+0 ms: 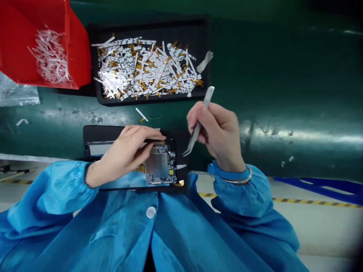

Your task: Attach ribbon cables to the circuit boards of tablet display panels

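On the green bench: a black tablet frame (93, 133) lies near the bench's front edge, just below a black tray (149, 24), with a green circuit board (160, 164) seated at its right end.

Left hand (124, 155): lies across the frame, its fingertips (160, 138) at the board's upper edge. The grip is narrow and may be pinching a thin dark strip, though the fingers hide too much to be sure.

Right hand (218, 136): pinches steel tweezers (198, 122) between thumb and fingers, a firm, narrow hold. Their tips point down just beside the board, not touching it.

Tray contents: a heap of white-and-amber flex strips (144, 68), with one loose strip (141, 114) on the bench below the tray.

Red bin: tilted at the upper left, overlapping the tray's corner and holding curled white backing strips (49, 56).

Wrists: blue smock sleeves (53, 181) are gathered at both; a blue strap and metal band (229, 175) circle the right one.

Floor: yellow-and-black tape (312, 202) runs beyond the bench.
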Tool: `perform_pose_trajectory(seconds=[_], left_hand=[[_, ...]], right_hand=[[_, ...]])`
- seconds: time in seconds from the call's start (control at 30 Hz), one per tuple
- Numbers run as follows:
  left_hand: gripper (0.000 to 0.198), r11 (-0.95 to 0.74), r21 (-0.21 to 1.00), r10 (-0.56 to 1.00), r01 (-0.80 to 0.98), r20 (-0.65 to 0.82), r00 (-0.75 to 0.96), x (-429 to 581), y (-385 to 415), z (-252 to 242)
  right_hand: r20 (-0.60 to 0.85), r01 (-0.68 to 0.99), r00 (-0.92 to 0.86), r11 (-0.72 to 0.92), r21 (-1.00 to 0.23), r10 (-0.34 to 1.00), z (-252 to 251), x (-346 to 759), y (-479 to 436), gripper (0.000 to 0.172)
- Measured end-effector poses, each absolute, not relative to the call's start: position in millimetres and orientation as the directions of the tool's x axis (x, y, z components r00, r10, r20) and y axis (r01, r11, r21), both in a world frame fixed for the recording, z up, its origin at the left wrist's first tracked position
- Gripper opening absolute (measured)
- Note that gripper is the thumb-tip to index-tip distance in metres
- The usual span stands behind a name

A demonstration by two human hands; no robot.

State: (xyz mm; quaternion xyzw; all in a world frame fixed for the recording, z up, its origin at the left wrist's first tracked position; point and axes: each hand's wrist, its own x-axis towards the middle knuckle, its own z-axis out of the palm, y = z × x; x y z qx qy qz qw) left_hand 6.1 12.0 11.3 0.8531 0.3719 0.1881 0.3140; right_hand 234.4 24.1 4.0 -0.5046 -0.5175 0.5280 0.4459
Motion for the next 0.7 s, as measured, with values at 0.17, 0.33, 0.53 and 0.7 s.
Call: perform_pose_trajectory(seconds=[0.17,0.33,0.53,0.7], left_hand=[[0.029,-0.495,0.681,0.782,0.539,0.079,0.618,16.4,20.6,9.5],[0.01,-0.449,0.724,0.819,0.523,0.099,0.565,28.2,24.9,6.2],[0.013,-0.444,0.663,0.864,0.602,0.139,0.484,28.8,18.3,5.8],[0.011,-0.519,0.629,0.814,0.579,0.156,0.56,27.4,20.0,5.6]], right_hand=[[-0.219,-0.05,-0.162,-0.229,-0.972,0.962,-6.7,228.3,28.0,0.039],[-0.283,-0.011,-0.172,-0.289,-0.957,0.944,-7.2,229.6,29.9,0.037],[-0.286,0.015,-0.165,-0.287,-0.958,0.944,-7.8,229.3,29.2,0.039],[-0.278,0.02,-0.162,-0.278,-0.96,0.947,-9.0,229.0,29.3,0.039]])
